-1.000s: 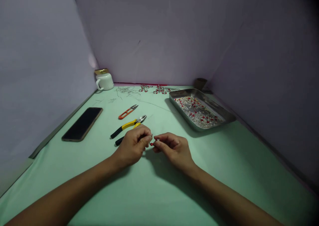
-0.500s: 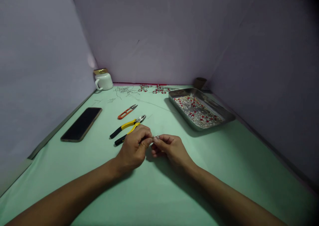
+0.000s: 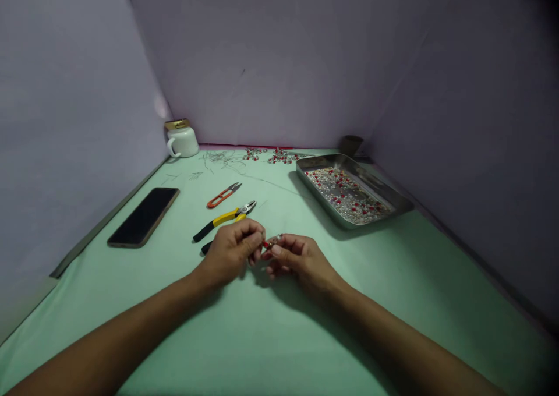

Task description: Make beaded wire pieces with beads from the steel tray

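Observation:
Between my fingertips is a small beaded piece (image 3: 266, 244) with a red bead and pale beads; its exact shape is too small to make out. My left hand (image 3: 233, 249) pinches its left side between thumb and forefinger. From the right, my right hand (image 3: 299, 259) grips the same piece with thumb and fingertips, other fingers curled below. Just behind my left hand lie pliers (image 3: 225, 216) with yellow and black handles, partly covered by that hand. Orange thread snips (image 3: 222, 196) rest beyond the pliers.
A metal tray (image 3: 323, 201) of red and clear beads stands at the right. Thin wires (image 3: 220, 159) and beaded pieces (image 3: 282, 156) lie along the back. A phone (image 3: 144, 216) is at the left, a white mug (image 3: 183, 142) back left, a dark cup (image 3: 350, 145) back right.
My left hand has shifted slightly left and turned, its fingertips drawing back a little from the right hand's. The red bead now shows between them. My right hand has barely moved.

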Tool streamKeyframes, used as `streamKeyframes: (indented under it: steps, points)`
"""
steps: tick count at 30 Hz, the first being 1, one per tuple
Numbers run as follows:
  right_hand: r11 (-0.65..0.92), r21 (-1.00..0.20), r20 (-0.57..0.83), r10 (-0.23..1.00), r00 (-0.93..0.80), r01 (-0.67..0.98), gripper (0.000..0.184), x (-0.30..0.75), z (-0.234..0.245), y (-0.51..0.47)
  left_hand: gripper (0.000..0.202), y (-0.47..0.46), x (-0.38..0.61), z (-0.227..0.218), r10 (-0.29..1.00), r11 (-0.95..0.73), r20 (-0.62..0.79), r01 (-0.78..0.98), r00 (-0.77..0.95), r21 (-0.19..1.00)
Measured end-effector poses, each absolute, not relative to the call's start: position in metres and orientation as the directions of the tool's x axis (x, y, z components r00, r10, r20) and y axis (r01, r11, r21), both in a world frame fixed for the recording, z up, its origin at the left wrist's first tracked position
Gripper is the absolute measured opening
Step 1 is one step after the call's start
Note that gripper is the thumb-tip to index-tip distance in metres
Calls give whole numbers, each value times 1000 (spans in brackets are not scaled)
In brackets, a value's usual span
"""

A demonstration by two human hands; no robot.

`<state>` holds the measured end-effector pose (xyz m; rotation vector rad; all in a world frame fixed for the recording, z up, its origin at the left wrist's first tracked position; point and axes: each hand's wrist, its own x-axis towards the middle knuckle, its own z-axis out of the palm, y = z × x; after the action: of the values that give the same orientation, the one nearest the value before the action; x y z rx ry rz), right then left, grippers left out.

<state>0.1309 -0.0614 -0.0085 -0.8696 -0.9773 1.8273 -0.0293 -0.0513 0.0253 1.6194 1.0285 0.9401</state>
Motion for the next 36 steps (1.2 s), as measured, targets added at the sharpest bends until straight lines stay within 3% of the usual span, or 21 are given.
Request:
streamKeyframes:
  steps: [3,6,12,15,21,28,36]
  points:
    - [-336,-828,-178,917,-358,-448,32,134,-5,-59,18,-44,-32,22,951,124,-112,-25,289,992]
    - [-368,-768,-201,916,-347,-525,27,133,-4,-58,20,-43,-31,17,926,258,-188,-184,327,949]
    - [-442,-648,-275,895,-351,-621,24,127,-5,-58,12,-47,-27,14,874,450,-335,-325,352,832]
    - [-476,-580,-307,879,-364,-661,28,126,-6,-58,8,-47,-26,13,854,492,-339,-402,395,773]
    - [-494,-540,-355,868,-348,-681,16,125,-8,-58,6,-47,-25,10,815,572,-419,-442,400,691]
    - [-473,-465,-285,880,-379,-748,25,123,-10,-62,9,-48,-21,9,881,463,-324,-491,345,737]
    - [-462,-473,-284,886,-367,-750,19,121,-1,-63,17,-51,-21,15,905,401,-270,-454,328,795]
